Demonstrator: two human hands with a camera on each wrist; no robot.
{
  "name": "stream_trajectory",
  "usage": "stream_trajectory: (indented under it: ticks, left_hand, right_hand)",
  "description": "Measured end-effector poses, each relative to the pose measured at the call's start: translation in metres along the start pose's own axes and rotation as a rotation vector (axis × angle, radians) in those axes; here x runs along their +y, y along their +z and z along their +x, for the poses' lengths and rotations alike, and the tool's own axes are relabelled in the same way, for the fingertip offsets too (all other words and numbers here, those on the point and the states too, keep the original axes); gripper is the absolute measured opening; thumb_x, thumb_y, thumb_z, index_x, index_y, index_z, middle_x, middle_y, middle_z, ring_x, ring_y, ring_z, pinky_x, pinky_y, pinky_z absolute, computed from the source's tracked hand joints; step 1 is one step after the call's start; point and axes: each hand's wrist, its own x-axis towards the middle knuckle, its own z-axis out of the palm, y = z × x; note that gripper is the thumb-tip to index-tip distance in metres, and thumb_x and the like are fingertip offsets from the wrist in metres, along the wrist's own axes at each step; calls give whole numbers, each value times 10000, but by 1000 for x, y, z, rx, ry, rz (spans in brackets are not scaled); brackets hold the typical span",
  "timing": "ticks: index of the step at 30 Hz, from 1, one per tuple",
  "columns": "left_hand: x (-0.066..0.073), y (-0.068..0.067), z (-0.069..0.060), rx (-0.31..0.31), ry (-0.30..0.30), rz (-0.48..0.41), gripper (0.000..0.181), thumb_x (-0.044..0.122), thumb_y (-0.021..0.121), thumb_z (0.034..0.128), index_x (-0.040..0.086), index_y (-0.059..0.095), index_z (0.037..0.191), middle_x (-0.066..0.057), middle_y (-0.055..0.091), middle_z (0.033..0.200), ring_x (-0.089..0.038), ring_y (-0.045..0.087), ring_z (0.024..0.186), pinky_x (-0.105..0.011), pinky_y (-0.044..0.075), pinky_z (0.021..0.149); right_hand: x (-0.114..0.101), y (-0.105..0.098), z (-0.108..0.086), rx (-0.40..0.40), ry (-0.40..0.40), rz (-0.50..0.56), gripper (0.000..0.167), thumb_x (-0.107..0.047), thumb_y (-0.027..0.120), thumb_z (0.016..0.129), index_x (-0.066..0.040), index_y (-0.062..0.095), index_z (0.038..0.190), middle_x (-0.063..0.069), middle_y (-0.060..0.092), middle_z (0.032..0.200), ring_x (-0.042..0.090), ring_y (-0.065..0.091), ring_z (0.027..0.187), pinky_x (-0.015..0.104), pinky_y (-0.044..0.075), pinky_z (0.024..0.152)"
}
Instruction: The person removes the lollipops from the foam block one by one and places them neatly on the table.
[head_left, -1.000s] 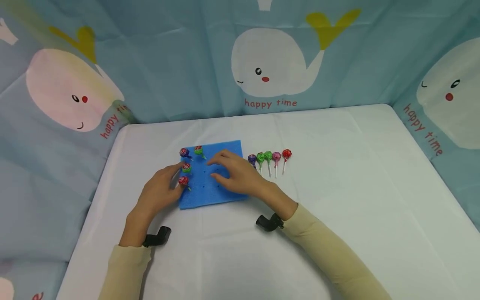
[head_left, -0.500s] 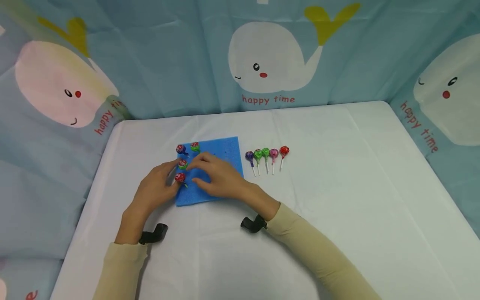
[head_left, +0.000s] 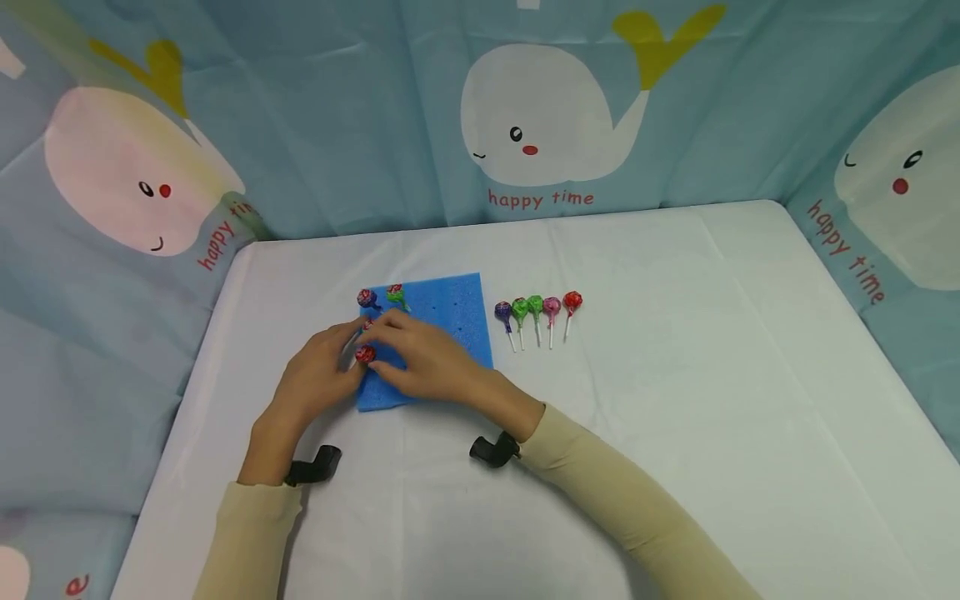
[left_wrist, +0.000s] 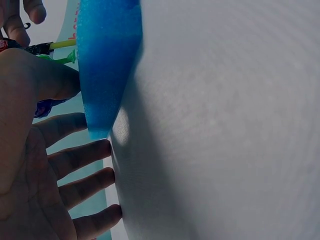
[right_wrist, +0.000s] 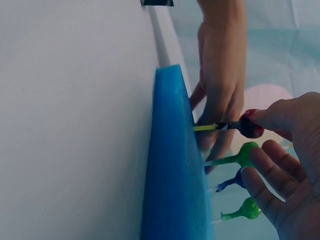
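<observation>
Several lollipops stand stick-down in a blue foam block [head_left: 457, 321]: a red one [head_left: 365, 354] near the front left, a blue-and-red one [head_left: 367, 297] and a green-and-red one [head_left: 395, 292] behind. Another green one [right_wrist: 247, 154] is mostly covered by my right hand in the head view. My left hand [head_left: 315, 367] lies at the block's left edge, thumb and fingers against the foam, fingers extended. Over the block, my right hand [head_left: 423, 358] has its thumb at the red lollipop's head and its fingertips close to the green one, fingers loosely bent.
On the white table [head_left: 675, 375], right of the block, a row of loose lollipops lies: purple [head_left: 503, 312], two green, pink [head_left: 552, 307] and red [head_left: 572, 300]. Small holes dot the foam. A whale-print curtain [head_left: 360, 125] hangs behind.
My right hand has moved left across the foam block to the lollipops standing at its left side. My left hand stays at the block's edge.
</observation>
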Motion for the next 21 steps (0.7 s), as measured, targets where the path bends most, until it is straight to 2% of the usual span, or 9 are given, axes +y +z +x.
stream_trajectory:
  ticks: [8,21]
  left_hand:
    - [-2,0,-1,5,11,-3,665,201,592,971,95,445,1611,-232,484,1624,-487,439,1498,-736,393,1174]
    - [-4,1,0,2,12,-16,695,175,606,938,102,448,1611,-216,484,1628,-476,443,1498,-732,411,1160]
  right_hand:
    - [-2,8,3,7,-29,-17,283,-177,702,1022,-118,713,1299,39,633,1303,136,659,1206,235,574,982]
    - [-3,16,5,24,-46,-29,263,-149,713,1014,-106,718,1274,48,642,1260,167,674,1099,210,562,918]
